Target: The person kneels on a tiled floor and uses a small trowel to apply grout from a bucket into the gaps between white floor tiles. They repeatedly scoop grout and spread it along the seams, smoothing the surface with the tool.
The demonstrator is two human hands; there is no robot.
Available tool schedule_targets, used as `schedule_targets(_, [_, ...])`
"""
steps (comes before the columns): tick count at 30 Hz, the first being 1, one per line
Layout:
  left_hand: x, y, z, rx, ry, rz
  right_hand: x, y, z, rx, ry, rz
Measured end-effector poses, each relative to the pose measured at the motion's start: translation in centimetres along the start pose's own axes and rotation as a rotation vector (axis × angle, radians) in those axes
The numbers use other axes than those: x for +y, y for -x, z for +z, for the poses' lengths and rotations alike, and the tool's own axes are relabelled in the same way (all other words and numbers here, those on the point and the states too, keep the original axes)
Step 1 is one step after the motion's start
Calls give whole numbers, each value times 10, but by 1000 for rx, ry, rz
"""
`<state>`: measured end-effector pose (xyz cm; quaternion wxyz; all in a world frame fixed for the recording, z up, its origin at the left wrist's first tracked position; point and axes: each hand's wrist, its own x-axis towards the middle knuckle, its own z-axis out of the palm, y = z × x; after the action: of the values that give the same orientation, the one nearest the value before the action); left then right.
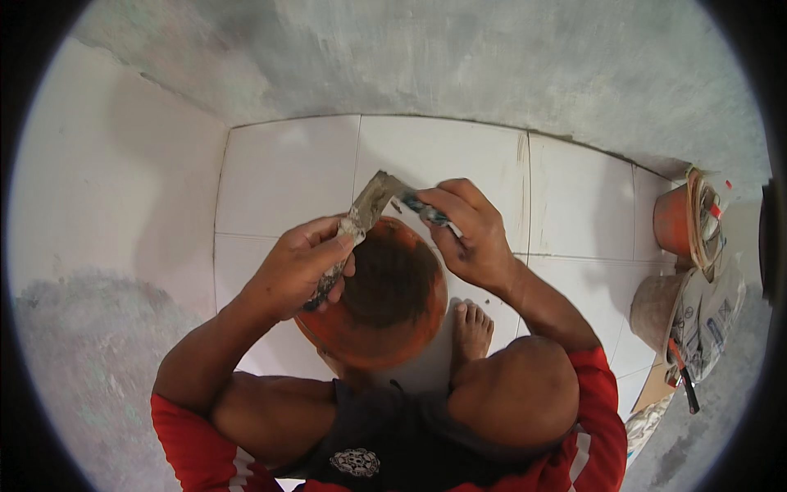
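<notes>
My left hand [299, 266] is closed round the handle of a putty knife, whose wide blade [370, 201] is coated with grey plaster or cement and points up and away. In my right hand [469, 225] is a second scraper with a dark, teal-marked handle [424, 208]. Its blade end meets the tip of the first blade, and smears hide exactly where they touch. Both tools are above the far rim of an orange bucket [385, 357], which stands between my legs and is stained dark grey-brown inside.
White tiles [447, 156] cover the floor up to a grey plastered wall [459, 57] ahead and a pale wall [106, 180] at left. On the right are an orange bucket [672, 220], a greyish bucket [653, 310], a plastic bag [711, 316] and an orange-and-black-handled tool [684, 373].
</notes>
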<state>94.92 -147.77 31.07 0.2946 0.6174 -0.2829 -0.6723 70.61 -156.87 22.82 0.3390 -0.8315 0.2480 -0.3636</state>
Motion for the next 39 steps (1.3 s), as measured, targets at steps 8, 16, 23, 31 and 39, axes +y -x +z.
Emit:
schedule_targets(8, [9,21,-19,-62,-489,-289,9,25,7,66,-340,207])
schedule_targets(16, [-81,-33,0,-252,-656,-351,16,52,51,93,-401,250])
schedule_targets(23, [-99,-61,9,-315,-699,-373,18,52,56,175,-363,260])
schedule_targets(31, [-86,-68,26,-374,-747,-327,21,51,60,231,-227,93])
schedule_targets(39, [-71,-61,37,-376,-732,-200,15,49,59,328,-357,174])
